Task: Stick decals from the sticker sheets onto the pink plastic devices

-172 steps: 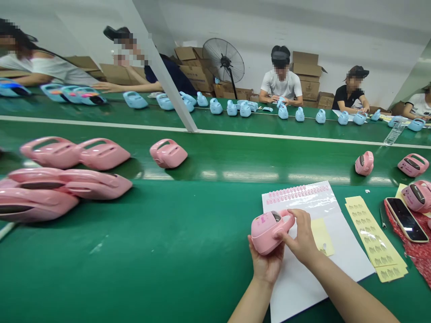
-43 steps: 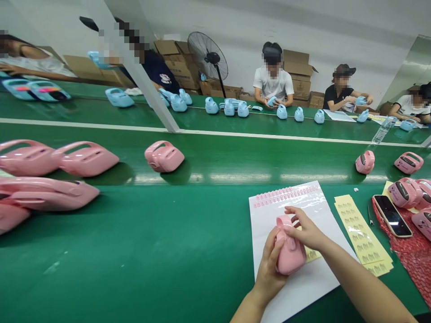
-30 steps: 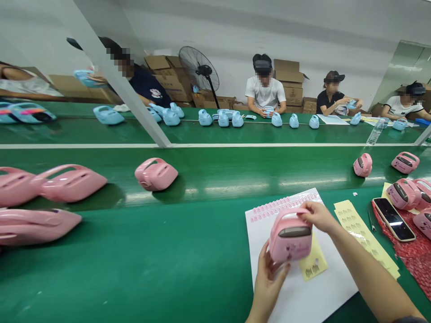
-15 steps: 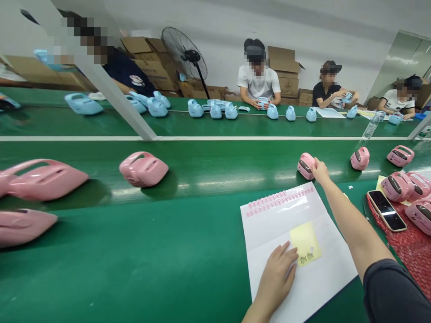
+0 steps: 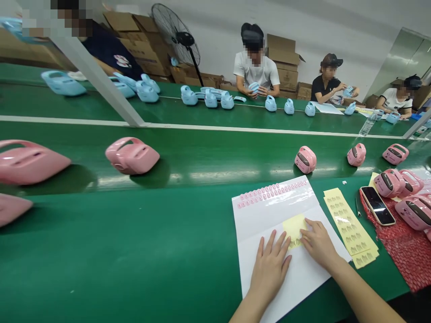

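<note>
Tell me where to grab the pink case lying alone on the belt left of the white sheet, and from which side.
Take the pink case by its loop handle, coming down from above. The handle arches along the top with an open slot under it that looks easy to hook; the body below is broad, rounded and likely slippery.

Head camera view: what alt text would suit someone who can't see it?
Two bare hands rest on a white sheet on a green table: the left hand flat, the right hand touching a small yellow sticker sheet. Pink toy cases stand on the belt beyond; people sit behind.
</note>
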Demonstrator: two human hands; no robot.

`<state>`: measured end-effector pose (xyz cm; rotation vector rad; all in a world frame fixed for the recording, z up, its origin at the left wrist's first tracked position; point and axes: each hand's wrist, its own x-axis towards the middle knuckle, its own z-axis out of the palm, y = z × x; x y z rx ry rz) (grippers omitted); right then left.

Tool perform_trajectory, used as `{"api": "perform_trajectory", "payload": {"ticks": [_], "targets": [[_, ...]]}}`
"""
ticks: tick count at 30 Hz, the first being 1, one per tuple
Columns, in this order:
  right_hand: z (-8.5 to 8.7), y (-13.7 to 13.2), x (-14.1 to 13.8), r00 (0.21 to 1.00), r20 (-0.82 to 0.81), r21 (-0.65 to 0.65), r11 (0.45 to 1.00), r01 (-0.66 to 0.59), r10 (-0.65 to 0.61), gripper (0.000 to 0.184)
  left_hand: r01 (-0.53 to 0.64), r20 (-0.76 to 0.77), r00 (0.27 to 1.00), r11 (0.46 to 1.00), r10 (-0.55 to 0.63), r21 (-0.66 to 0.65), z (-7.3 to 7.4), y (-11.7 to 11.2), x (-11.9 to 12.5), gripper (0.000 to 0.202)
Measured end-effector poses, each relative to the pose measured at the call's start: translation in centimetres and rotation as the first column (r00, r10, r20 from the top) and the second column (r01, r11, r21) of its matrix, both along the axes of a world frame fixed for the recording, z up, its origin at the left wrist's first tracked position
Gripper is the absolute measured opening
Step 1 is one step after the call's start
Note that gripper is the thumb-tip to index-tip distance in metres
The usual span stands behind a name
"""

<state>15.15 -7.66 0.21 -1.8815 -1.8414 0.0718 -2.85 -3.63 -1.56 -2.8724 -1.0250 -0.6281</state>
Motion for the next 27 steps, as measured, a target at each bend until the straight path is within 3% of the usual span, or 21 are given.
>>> {"api": "perform_trajectory", "payload": {"ticks": [3,6,10,13,18,21,23,24,26,27], "targets": [[0.2,0.0,-0.4,0.99,-0.14,-0.006,1.0,0.012,-0.013,0.02,-0.018,0.003,1.0,1.0,0.018,-0.018,-0.2,-0.1,0.1,0.038],[1.2,0.0,-0.3,0.93,-0.362,-0.096,0.995,0.03,-0.063,0.013,-0.025,-0.002,1.0,0.999,0.024,-0.044,-0.3,-0.1,0.1,0.038],[3.4,-0.4,0.3,0.721,-0.677,-0.232,0.973,-0.018,-0.148,0.017,-0.025,-0.021,1.0,0.993,0.023,-0.119,-0.1,0.0,0.2,0.039],[4.6,-0.2,0.6,0.563,-0.796,-0.265,0.964,0.003,-0.221,0.028,-0.011,-0.048,0.999,0.968,-0.001,-0.249,0.7,0.0,0.2,0.041],[4.7,1.0,0.0,0.388,-0.882,-0.283,0.959,0.02,-0.269,0.036,0.036,0.013,0.999,0.844,-0.035,-0.535,2.4,-0.4,-1.5,0.054],[3.9,2.0,-0.8,0.408,-0.871,-0.281,0.959,0.04,-0.273,0.041,0.03,0.165,0.98,0.745,0.109,-0.666,3.3,0.5,-4.0,0.055],[3.1,2.6,-1.3,0.481,-0.836,-0.264,0.962,0.069,-0.264,0.043,0.0,0.293,0.907,0.695,0.303,-0.719,3.7,2.3,-6.1,0.05],[2.6,3.0,-1.5,0.527,-0.813,-0.242,0.967,0.086,-0.25,0.043,-0.021,0.359,0.835,0.675,0.417,-0.737,4.0,3.6,-7.4,0.047],[1.4,3.5,-1.9,0.614,-0.762,-0.164,0.978,0.128,-0.208,0.042,-0.059,0.485,0.595,0.637,0.641,-0.769,4.4,6.9,-10.0,0.039],[0.8,3.7,-2.1,0.648,-0.738,-0.117,0.981,0.156,-0.191,0.042,-0.098,0.499,0.517,0.627,0.695,-0.773,4.7,8.9,-11.4,0.037]]}}
